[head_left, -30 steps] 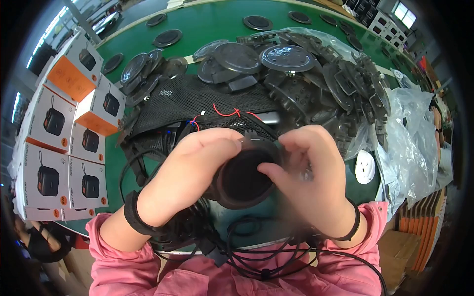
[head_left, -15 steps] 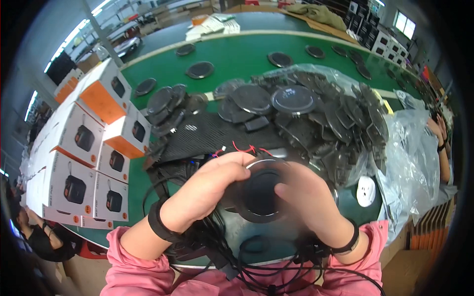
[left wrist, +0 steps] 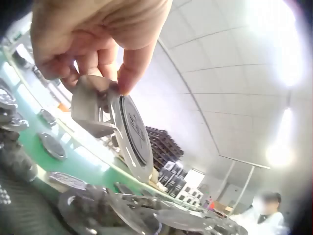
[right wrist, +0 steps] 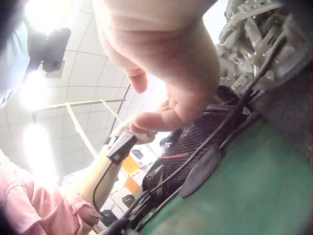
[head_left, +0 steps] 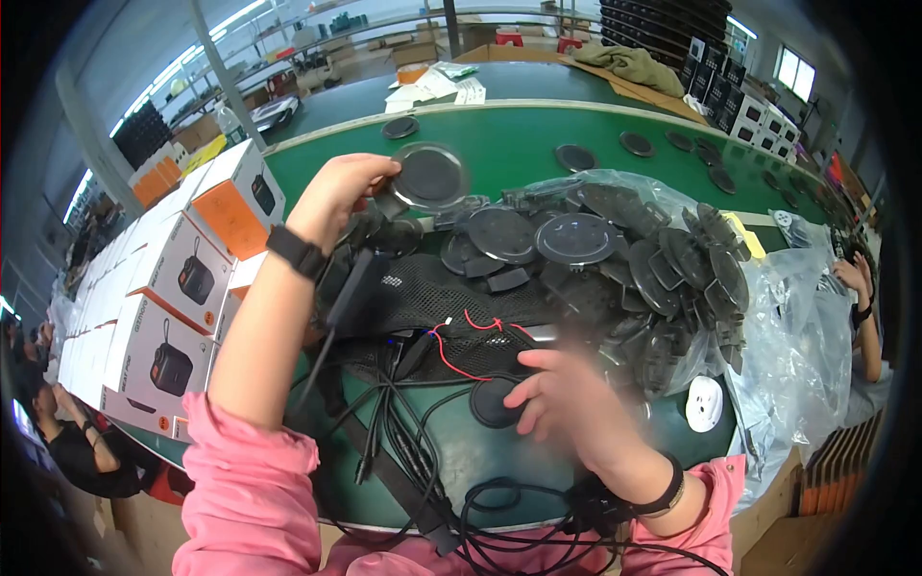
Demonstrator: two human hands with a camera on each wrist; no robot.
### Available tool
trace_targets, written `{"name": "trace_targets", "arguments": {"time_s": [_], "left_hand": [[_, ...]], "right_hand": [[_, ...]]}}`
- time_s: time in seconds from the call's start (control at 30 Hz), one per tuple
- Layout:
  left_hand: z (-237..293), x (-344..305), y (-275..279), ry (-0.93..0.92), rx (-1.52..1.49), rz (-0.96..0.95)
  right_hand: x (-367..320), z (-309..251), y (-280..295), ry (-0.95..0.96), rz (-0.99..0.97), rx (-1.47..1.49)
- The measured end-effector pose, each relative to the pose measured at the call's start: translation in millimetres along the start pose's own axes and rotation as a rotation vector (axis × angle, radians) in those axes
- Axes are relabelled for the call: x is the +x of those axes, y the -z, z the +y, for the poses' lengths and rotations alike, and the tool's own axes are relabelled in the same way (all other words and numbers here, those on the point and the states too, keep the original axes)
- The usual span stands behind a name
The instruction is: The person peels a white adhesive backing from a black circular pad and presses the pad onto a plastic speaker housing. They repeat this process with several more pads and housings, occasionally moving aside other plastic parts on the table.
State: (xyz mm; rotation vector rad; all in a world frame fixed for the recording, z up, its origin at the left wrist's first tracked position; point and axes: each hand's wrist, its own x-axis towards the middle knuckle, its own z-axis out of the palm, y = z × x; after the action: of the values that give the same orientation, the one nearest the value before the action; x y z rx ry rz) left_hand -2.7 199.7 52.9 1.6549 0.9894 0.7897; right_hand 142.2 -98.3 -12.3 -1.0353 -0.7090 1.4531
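Note:
My left hand (head_left: 338, 199) pinches the edge of a round dark piece with a clear rim (head_left: 428, 177), raised above the left end of the heap of similar parts (head_left: 576, 238). In the left wrist view the same piece (left wrist: 133, 137) hangs from the thumb and fingers, a bracket on its back. My right hand (head_left: 581, 408), blurred, is held over the near part of the table with fingers loosely bent and nothing in them. A flat black disc (head_left: 494, 401) lies beside its fingertips; the right wrist view shows this disc (right wrist: 201, 171) below the hand.
Stacked white and orange boxes (head_left: 178, 278) stand at the left. A black mesh bag (head_left: 432, 288) with red wires lies mid-table, black cables (head_left: 394, 422) nearer. Clear plastic bags (head_left: 792, 336) and a white oval part (head_left: 705, 403) are at the right. More discs dot the far green surface.
The left hand has carried the round piece up and away to the left, out of the right hand's reach. The right hand has let go of it; a black disc now shows on the table.

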Motion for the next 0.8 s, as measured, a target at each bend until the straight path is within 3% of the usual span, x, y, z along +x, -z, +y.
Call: {"name": "trace_targets", "arguments": {"time_s": [0.07, 0.23, 0.3, 0.43, 0.5, 0.6, 0.7, 0.73, 0.77, 0.8], "left_hand": [[-18.6, 33.1, 5.9, 0.213, -0.006, -0.007], [-46.8, 68.2, -7.3, 0.328, 0.047, 0.099], [-62.5, 77.5, -14.3, 0.229, -0.195, 0.212], [-67.3, 87.2, -21.0, 0.156, -0.197, 0.269], [-58.0, 81.0, -17.0, 0.080, -0.066, 0.084], [-14.8, 17.5, -35.1, -0.127, -0.082, -0.041], [26.7, -65.8, -45.2, -0.340, 0.213, -0.182], [39.3, -100.5, -52.7, -0.321, 0.298, -0.191], [33.7, -124.1, -56.2, -0.436, 0.285, -0.263], [28.7, -144.5, -63.9, -0.629, 0.454, -0.256]], "right_hand": [[-0.3, -0.4, -0.5, -0.032, -0.003, -0.006], [1.9, 0.8, 2.3, -0.064, -0.021, -0.020], [2.1, -0.6, 2.0, -0.098, -0.026, -0.050], [3.1, 0.6, 1.9, -0.117, -0.006, -0.035], [3.2, 1.7, 2.6, -0.058, 0.004, -0.048], [1.8, 0.3, 1.5, 0.012, 0.064, -0.022], [2.8, 0.5, 3.0, 0.050, 0.124, -0.021], [3.4, 1.1, 4.0, 0.086, 0.127, 0.010], [2.9, 3.0, 4.3, 0.120, 0.133, 0.044], [3.7, 4.8, 4.8, 0.136, 0.146, 0.061]]}}
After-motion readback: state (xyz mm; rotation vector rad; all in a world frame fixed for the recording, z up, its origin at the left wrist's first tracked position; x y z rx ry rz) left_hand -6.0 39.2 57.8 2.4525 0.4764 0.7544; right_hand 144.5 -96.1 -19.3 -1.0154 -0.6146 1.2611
